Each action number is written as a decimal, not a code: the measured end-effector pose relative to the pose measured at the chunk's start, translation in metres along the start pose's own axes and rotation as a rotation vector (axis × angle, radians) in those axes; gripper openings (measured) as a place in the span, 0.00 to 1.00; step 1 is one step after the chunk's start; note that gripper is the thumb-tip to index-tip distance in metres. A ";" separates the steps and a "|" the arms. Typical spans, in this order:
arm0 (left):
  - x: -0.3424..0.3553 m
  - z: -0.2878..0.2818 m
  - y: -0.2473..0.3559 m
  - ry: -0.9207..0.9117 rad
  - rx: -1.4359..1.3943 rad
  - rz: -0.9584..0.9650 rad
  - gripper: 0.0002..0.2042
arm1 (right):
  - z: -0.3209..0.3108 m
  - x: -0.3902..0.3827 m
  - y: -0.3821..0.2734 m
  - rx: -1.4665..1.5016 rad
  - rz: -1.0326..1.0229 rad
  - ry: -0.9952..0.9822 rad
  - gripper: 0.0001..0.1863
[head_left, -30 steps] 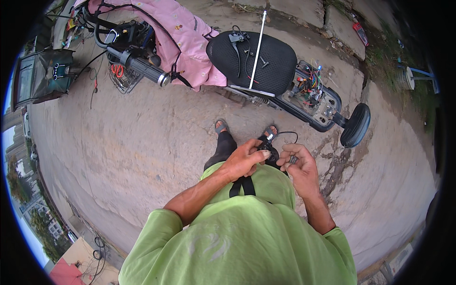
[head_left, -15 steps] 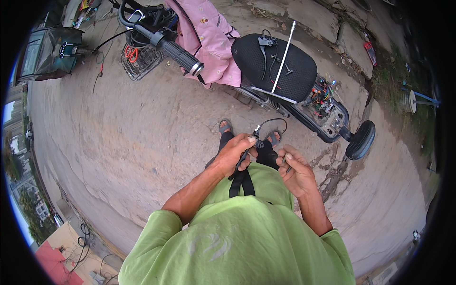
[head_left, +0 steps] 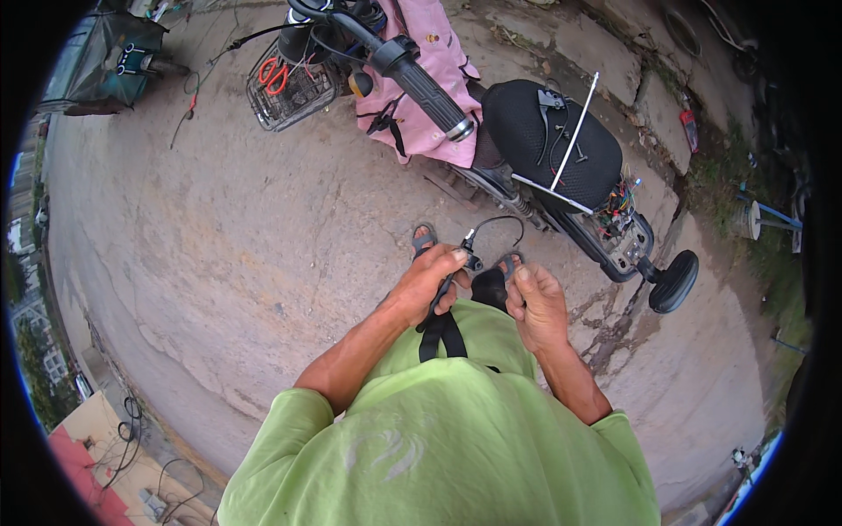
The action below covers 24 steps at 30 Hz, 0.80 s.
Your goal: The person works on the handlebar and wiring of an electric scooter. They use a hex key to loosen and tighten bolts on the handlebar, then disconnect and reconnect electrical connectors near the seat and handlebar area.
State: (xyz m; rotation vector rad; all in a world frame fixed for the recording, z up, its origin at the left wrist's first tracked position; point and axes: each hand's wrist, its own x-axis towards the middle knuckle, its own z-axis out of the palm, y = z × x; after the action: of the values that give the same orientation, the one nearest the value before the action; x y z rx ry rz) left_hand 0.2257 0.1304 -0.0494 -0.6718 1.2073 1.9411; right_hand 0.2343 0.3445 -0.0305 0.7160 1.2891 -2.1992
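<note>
My left hand point(head_left: 428, 282) is closed round a black brake lever point(head_left: 436, 304), its clamp end poking out past my thumb. A thin black wire curves from that end toward my right hand. With thumb and fingertips pressed together, my right hand point(head_left: 542, 314) is held a short way to the right; whatever it pinches is hidden. Beyond both hands stands an electric scooter with a black mesh seat point(head_left: 517, 131). On the seat lie another brake lever point(head_left: 551, 100) with a cable, small bolts point(head_left: 580, 156) and a silver T-handled wrench point(head_left: 574, 131).
A pink cover point(head_left: 421, 114) hangs below the handlebar grip point(head_left: 430, 98). Orange-handled scissors point(head_left: 274, 77) lie in the wire basket point(head_left: 298, 110). Loose coloured wires point(head_left: 618, 203) show at the scooter's rear, near a black backrest pad point(head_left: 674, 282). Cracked concrete point(head_left: 219, 228) surrounds my feet.
My view has shifted, so the scooter sits further right and lower in the picture. My right hand's fingers have turned and closed in more, and the small thing seen between them is now hidden.
</note>
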 end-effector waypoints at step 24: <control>-0.026 -0.070 0.034 0.010 0.092 0.147 0.26 | 0.101 0.010 0.024 -0.610 -0.351 0.012 0.11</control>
State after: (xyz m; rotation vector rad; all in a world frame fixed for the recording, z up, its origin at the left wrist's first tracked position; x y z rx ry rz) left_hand 0.2171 0.0497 -0.0420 -0.5591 1.3778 1.9895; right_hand 0.2227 0.2430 -0.0097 0.2754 2.0797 -1.8658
